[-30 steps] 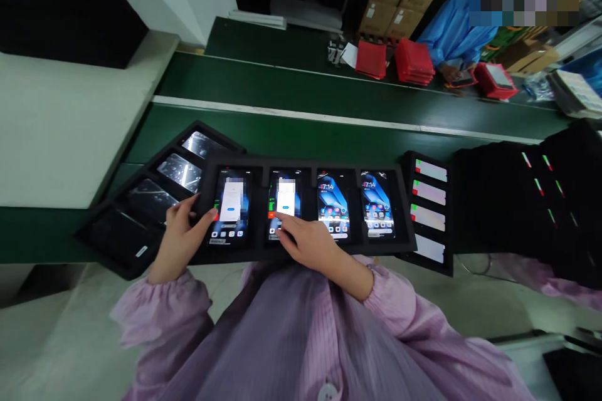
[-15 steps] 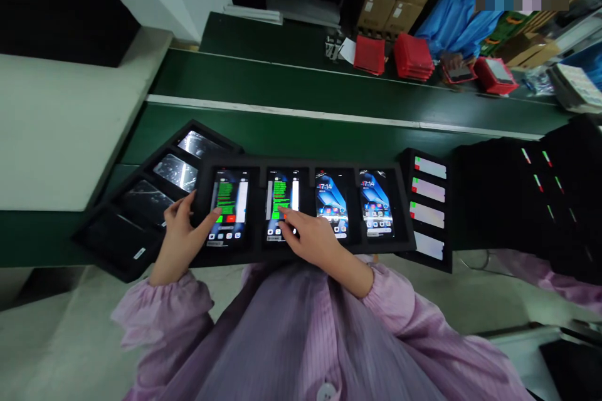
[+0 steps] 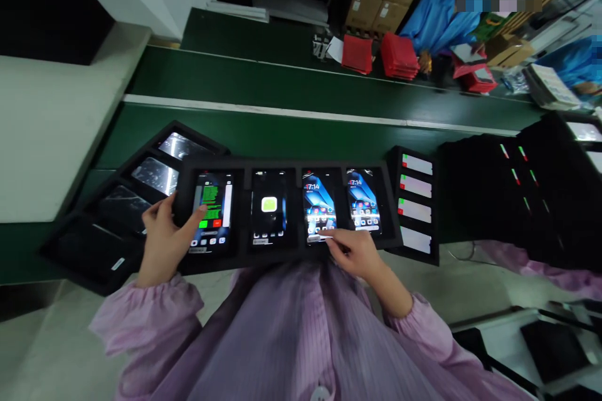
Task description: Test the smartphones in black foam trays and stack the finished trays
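A black foam tray [image 3: 294,250] holds several smartphones in a row at the table's front edge. My left hand [image 3: 164,235] grips its left end, thumb over the first phone [image 3: 209,200], which shows green text with green and red buttons. On the second phone [image 3: 268,232], a green icon sits on a dark screen. My right hand [image 3: 355,250] points its index finger at the bottom of the third phone [image 3: 320,200], its other fingers curled and holding nothing. That phone and the rightmost phone [image 3: 363,200] display a home screen with 17:14.
Another black tray [image 3: 89,200] of dark-screened phones lies slanted at left, partly under mine. To the right are a tray of light-screened phones [image 3: 416,207] and black stacked trays [image 3: 475,188]. Red pouches [image 3: 399,55] lie across the green table [image 3: 282,91], near a co-worker in blue.
My right hand has moved right from the second phone to the third. The second phone's green text has given way to a green icon. My left hand keeps its hold.
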Tool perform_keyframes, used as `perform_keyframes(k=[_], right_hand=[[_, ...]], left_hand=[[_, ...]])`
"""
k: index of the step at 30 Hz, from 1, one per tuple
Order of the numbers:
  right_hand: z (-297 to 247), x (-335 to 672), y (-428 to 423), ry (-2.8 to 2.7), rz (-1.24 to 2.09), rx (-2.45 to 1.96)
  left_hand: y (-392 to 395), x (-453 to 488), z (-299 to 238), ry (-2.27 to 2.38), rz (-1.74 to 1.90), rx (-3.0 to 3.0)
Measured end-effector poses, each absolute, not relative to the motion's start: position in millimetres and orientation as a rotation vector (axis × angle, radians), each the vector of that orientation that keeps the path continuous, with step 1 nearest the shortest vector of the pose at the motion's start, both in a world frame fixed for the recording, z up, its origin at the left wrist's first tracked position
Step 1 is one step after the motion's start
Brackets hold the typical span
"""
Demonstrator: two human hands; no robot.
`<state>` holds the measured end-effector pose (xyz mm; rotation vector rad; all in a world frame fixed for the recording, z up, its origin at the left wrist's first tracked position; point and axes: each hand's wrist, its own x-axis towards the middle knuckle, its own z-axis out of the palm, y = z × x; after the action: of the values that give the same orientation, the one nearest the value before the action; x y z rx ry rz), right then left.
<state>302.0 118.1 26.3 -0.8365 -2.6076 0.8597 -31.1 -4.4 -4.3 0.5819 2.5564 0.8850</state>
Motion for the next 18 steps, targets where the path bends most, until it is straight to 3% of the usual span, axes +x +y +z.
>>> perform_keyframes(k=[5, 10, 18], right_hand=[[25.1, 319.0, 112.5, -2.705, 0.843, -0.792], [23.0, 304.7, 114.2, -2.659, 0.742, -1.052], [26.5, 294.6, 122.6, -2.559, 0.882, -1.031]], left_hand=[[-0.2, -27.8, 1.1, 2.600, 0.847, 0.523], [1.5, -25.6, 7.9, 2.623, 0.809, 0.530], [3.1, -22.7, 13.6, 2.640, 0.872, 0.527]])
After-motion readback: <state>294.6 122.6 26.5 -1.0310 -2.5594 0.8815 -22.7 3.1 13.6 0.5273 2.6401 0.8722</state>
